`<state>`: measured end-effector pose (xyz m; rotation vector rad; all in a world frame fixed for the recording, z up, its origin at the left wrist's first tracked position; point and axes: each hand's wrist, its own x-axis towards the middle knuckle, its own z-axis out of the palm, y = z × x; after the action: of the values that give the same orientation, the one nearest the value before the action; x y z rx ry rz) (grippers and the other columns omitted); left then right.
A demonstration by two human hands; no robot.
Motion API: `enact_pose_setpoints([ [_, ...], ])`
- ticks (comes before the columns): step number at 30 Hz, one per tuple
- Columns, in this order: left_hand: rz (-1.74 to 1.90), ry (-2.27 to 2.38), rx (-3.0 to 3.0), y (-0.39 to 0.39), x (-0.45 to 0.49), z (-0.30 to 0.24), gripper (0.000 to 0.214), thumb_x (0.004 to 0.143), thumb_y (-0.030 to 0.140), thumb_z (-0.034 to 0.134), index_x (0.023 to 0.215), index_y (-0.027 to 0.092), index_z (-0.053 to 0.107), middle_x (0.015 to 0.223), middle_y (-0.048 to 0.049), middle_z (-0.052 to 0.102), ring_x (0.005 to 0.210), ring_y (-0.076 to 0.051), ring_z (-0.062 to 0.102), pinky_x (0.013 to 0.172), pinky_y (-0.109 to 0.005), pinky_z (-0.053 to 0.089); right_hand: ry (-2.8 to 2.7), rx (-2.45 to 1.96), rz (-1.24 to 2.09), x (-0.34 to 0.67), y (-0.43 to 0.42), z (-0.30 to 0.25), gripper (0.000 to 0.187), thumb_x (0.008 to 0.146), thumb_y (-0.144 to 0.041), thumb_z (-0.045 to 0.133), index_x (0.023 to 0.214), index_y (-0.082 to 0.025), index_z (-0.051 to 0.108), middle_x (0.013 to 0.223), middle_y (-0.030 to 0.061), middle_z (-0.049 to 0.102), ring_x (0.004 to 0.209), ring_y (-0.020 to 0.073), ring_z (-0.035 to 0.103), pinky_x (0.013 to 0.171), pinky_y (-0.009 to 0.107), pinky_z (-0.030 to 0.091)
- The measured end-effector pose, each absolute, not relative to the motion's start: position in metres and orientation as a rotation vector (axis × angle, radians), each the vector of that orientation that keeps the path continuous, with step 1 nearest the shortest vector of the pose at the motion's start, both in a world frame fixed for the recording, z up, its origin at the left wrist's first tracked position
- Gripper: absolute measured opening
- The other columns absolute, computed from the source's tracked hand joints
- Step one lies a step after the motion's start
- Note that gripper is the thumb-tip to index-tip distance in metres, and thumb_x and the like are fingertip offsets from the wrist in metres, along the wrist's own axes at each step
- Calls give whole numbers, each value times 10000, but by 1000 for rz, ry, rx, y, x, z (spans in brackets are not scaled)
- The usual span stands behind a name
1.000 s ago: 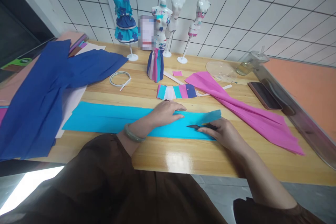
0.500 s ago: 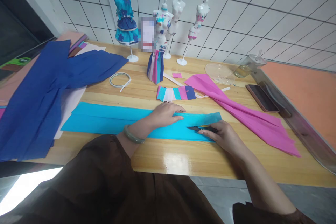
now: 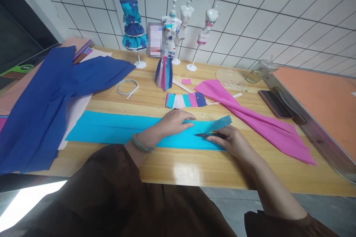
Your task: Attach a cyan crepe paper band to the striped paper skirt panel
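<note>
A long turquoise sheet of crepe paper [image 3: 111, 133] lies across the table in front of me. My left hand [image 3: 176, 121] rests flat on it near its middle, fingers stretched to the right. In my right hand [image 3: 229, 141] are dark-bladed scissors [image 3: 201, 134], their handles mostly hidden by the fingers. The blades point left and lie within the sheet at its right part. Above the scissors, a cut strip of the turquoise paper lifts and curls at its right end. Just beyond my left hand lies a striped paper piece [image 3: 186, 100] in turquoise, white, pink and blue.
Dark blue paper [image 3: 36, 111] covers the left side, near a tape roll [image 3: 127, 86]. Pink paper [image 3: 250, 122] and a phone [image 3: 275, 104] lie right. Several small mannequins [image 3: 171, 31] stand at the back, with a lidded cup [image 3: 263, 70] and a clear plate [image 3: 231, 79] to their right.
The scissors and my right hand have moved slightly left along the turquoise paper, and the cut strip's end lifts more. My left hand stays in place. The view has tilted slightly.
</note>
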<state>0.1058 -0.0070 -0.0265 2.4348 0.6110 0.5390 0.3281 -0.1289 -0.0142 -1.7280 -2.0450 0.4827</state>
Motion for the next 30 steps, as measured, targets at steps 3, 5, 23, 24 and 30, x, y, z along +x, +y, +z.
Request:
enact_pose_setpoints([
  [3,535,617,2433,-7,106,-26,288,827,313,560,1068,184,652,1094,-40,676,1045,-188,594,905,-298,443,-2036,-1757,484,330,-132,-12,301,794,-476,594,804,-199,711,731,59,639,705,210,584,597,322,449],
  [5,534,619,2427,-7,106,-26,287,826,309,561,1067,184,653,1096,-39,675,1047,-187,593,910,-300,441,-2032,-1764,476,330,-133,-11,301,793,-477,594,815,-203,716,738,61,645,702,209,584,597,323,451],
  [23,537,612,2426,-7,105,-27,286,828,305,560,1073,186,646,1095,-41,675,1044,-180,594,916,-302,437,-2032,-1713,491,327,-131,-11,295,805,-466,585,862,-208,716,790,65,666,743,216,598,641,336,468],
  [24,536,610,2429,-7,105,-27,286,829,306,559,1074,187,646,1095,-41,675,1044,-181,594,914,-301,436,-2034,-1707,478,327,-131,-12,294,807,-465,583,843,-204,713,770,62,660,729,212,595,629,330,463],
  [30,539,602,2435,-7,105,-27,285,832,311,554,1073,190,646,1088,-36,678,1034,-184,595,900,-303,436,-2042,-1732,398,328,-131,-14,328,798,-491,581,687,-200,685,643,43,607,614,184,552,545,308,431],
])
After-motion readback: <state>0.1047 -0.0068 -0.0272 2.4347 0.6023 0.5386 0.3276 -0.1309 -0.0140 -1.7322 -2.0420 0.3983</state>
